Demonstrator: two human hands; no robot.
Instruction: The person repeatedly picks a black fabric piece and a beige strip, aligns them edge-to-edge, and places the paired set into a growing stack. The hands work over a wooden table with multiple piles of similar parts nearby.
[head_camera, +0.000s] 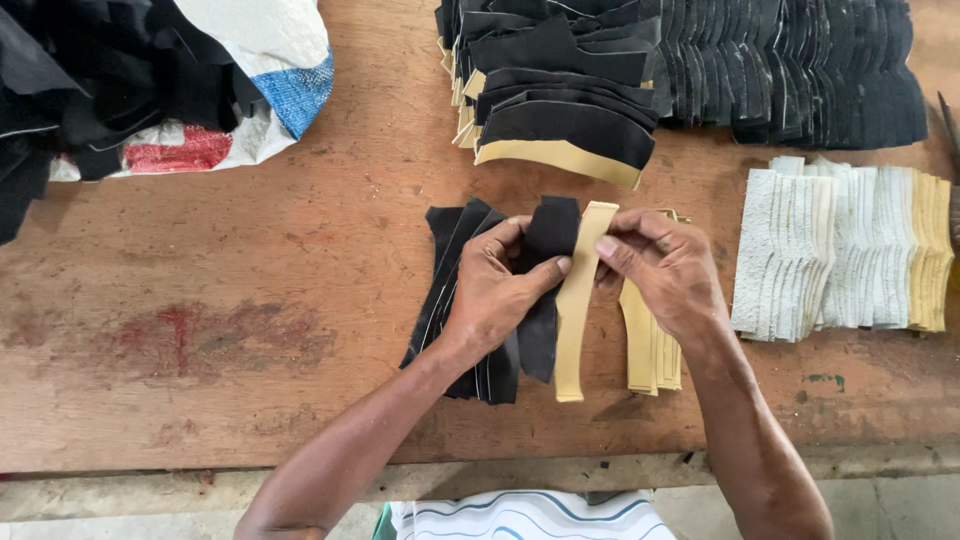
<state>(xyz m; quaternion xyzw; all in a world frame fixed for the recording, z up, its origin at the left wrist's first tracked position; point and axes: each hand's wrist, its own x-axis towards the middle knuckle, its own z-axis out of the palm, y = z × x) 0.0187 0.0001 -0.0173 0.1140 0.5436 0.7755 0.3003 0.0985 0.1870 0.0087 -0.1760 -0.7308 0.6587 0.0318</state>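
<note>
1. A black leather strip (548, 290) is pinched by the left hand (492, 295), the thumb pressed on its face and the fingers curled behind its upper end.
2. The long axis of this black strip runs nearly straight away from the person, its wider top end pointing toward the far side of the table and its narrow tail hanging toward the near edge.
3. A tan strip (578, 300) is clamped at its upper end by the thumb and fingers of the right hand (665, 270); it lies just beside the black strip, touching it, along almost the same axis, with a slight curve.
4. Both strips are held low over the middle of the wooden table (250, 300), between two small piles.
5. Under the left hand a fanned pile of black strips (445, 280) is seen, its pieces leaning from far right to near left.
6. Under the right wrist a small pile of tan strips (650, 350) lies, pointing toward the near edge.
7. At the far edge, a large stack of black cut pieces (700, 60) with tan undersides is laid in overlapping rows.
8. At the right, a row of white and cream textured pieces (840, 250) is arranged.
9. At the far left, a woven sack (270, 70) with black scraps is seen.
</note>
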